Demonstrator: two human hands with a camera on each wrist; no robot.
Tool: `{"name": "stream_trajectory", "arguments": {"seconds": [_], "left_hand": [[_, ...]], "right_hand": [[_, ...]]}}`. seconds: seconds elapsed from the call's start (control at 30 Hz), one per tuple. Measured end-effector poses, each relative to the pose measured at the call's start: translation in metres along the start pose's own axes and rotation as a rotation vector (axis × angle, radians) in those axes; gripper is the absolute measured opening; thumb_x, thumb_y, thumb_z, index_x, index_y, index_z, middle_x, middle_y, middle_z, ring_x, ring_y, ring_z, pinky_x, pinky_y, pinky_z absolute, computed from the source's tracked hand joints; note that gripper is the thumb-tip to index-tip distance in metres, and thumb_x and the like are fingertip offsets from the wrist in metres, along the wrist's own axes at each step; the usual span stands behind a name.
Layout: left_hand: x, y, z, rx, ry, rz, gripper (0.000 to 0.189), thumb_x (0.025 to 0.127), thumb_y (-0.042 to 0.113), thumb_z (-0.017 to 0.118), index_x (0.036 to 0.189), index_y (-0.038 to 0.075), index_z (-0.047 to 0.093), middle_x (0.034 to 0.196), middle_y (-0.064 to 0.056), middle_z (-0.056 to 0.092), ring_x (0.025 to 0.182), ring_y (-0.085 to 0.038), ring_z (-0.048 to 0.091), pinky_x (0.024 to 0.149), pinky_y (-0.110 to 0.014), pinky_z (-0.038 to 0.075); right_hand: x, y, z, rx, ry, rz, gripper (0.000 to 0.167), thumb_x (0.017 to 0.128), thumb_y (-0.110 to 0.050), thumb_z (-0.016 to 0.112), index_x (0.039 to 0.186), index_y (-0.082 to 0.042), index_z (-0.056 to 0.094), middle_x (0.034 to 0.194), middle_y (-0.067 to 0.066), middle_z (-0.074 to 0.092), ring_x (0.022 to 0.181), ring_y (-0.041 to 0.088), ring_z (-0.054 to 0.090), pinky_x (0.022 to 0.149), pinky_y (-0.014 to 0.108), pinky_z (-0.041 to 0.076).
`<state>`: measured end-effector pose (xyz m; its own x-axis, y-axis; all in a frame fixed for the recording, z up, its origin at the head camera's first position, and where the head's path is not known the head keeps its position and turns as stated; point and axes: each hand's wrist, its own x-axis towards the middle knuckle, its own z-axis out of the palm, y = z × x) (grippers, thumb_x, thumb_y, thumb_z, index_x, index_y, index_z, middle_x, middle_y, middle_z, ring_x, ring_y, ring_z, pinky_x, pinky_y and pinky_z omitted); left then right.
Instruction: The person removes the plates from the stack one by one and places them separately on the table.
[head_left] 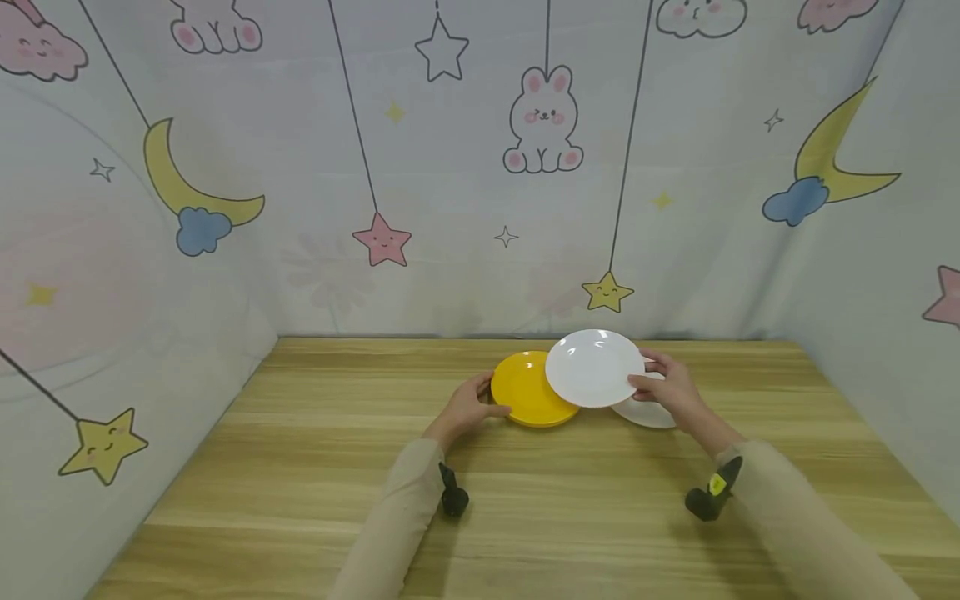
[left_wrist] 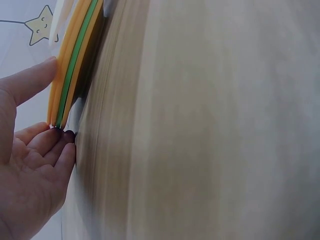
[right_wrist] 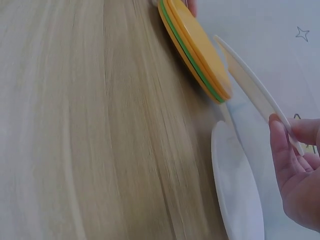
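Observation:
My left hand (head_left: pixel 467 410) grips the near-left rim of a stack of yellow plates (head_left: pixel 525 404), thumb at the upper rim and fingers under the edge. In the left wrist view, a green plate (left_wrist: pixel 76 60) shows sandwiched between the yellow ones. With thumb and fingers, my right hand (head_left: pixel 675 390) pinches the right rim of a white plate (head_left: pixel 595 368), held tilted above the table and overlapping the stack in the head view. Below that hand, a second white plate (right_wrist: pixel 235 185) lies on the table, partly hidden by the raised one in the head view.
The wood-grain table (head_left: pixel 555 517) reaches back to a pale cloth wall (head_left: pixel 450 167) printed with stars, moons and rabbits. Cloth also closes in the left and right sides. Each sleeved forearm wears a black wrist camera (head_left: pixel 453 498).

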<state>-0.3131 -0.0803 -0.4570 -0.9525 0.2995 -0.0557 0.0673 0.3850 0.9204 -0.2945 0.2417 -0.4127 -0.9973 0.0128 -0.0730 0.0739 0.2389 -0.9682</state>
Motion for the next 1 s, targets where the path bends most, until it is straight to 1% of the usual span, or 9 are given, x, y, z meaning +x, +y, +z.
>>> {"name": "stream_trajectory", "arguments": {"seconds": [0.27,0.37,0.47,0.63,0.7,0.73,0.77,0.87,1.0], "left_hand": [[0.000,0.000,0.001,0.000,0.003,-0.007,0.078,0.078,0.015,0.072,0.140,-0.002,0.027,0.144,-0.016,0.031,0.130,-0.028,0.033,0.107,-0.038,0.029],[0.000,0.001,0.001,0.002,0.005,-0.009,0.078,0.078,0.015,0.072,0.140,-0.001,0.028,0.144,-0.016,0.031,0.130,-0.027,0.033,0.107,-0.038,0.030],[-0.002,0.003,0.000,-0.002,-0.001,0.007,0.078,0.078,0.014,0.072,0.140,-0.003,0.028,0.144,-0.018,0.030,0.130,-0.029,0.033,0.106,-0.039,0.030],[-0.017,0.023,-0.003,-0.044,-0.020,0.009,0.075,0.079,0.007,0.070,0.139,-0.007,0.026,0.143,-0.022,0.028,0.130,-0.033,0.030,0.107,-0.043,0.027],[-0.023,0.032,-0.004,-0.043,-0.027,0.001,0.074,0.080,0.006,0.068,0.138,-0.008,0.025,0.143,-0.023,0.027,0.131,-0.034,0.029,0.108,-0.043,0.026],[-0.026,0.035,-0.005,-0.036,-0.028,0.000,0.073,0.080,0.005,0.067,0.138,-0.009,0.025,0.143,-0.023,0.027,0.131,-0.034,0.029,0.108,-0.042,0.026],[-0.028,0.037,-0.005,-0.030,-0.030,-0.001,0.072,0.081,0.005,0.066,0.138,-0.009,0.024,0.143,-0.023,0.027,0.131,-0.034,0.029,0.108,-0.042,0.026],[-0.031,0.041,-0.004,-0.022,-0.032,-0.005,0.071,0.082,0.004,0.065,0.138,-0.010,0.024,0.143,-0.024,0.026,0.131,-0.034,0.028,0.108,-0.041,0.026],[-0.027,0.037,-0.004,-0.030,-0.035,-0.003,0.072,0.081,0.005,0.066,0.138,-0.010,0.024,0.144,-0.024,0.026,0.131,-0.034,0.028,0.108,-0.042,0.027]], "right_hand": [[-0.005,0.007,-0.015,0.056,0.038,0.006,0.064,0.086,-0.001,0.059,0.139,0.006,0.025,0.098,0.006,0.048,0.060,0.002,0.059,0.062,0.020,0.055],[-0.007,0.010,-0.019,0.072,0.047,-0.008,0.064,0.085,0.000,0.058,0.139,0.008,0.024,0.095,0.003,0.048,0.060,0.002,0.058,0.061,0.020,0.055],[-0.009,0.012,-0.024,0.093,0.058,-0.015,0.065,0.086,0.000,0.058,0.139,0.009,0.023,0.096,0.003,0.047,0.061,0.001,0.058,0.062,0.019,0.055],[-0.011,0.019,-0.033,0.118,0.089,-0.005,0.067,0.085,-0.002,0.060,0.139,0.008,0.021,0.100,0.002,0.046,0.063,0.000,0.058,0.063,0.018,0.054],[-0.013,0.021,-0.037,0.126,0.105,0.000,0.068,0.085,-0.003,0.060,0.139,0.009,0.021,0.099,0.001,0.046,0.063,0.000,0.058,0.062,0.018,0.054],[-0.013,0.022,-0.039,0.158,0.123,0.008,0.068,0.084,-0.002,0.061,0.139,0.008,0.022,0.098,0.000,0.048,0.062,0.002,0.059,0.061,0.018,0.054],[-0.014,0.023,-0.041,0.158,0.135,0.008,0.068,0.084,-0.002,0.061,0.139,0.008,0.022,0.097,-0.001,0.048,0.062,0.001,0.059,0.061,0.018,0.054],[-0.015,0.025,-0.047,0.180,0.165,0.011,0.069,0.084,-0.002,0.061,0.139,0.008,0.021,0.095,-0.003,0.048,0.061,0.001,0.059,0.060,0.017,0.054],[-0.019,0.028,-0.056,0.213,0.190,0.021,0.072,0.084,-0.001,0.061,0.140,0.008,0.017,0.091,-0.006,0.048,0.061,0.001,0.057,0.060,0.016,0.053]]}}
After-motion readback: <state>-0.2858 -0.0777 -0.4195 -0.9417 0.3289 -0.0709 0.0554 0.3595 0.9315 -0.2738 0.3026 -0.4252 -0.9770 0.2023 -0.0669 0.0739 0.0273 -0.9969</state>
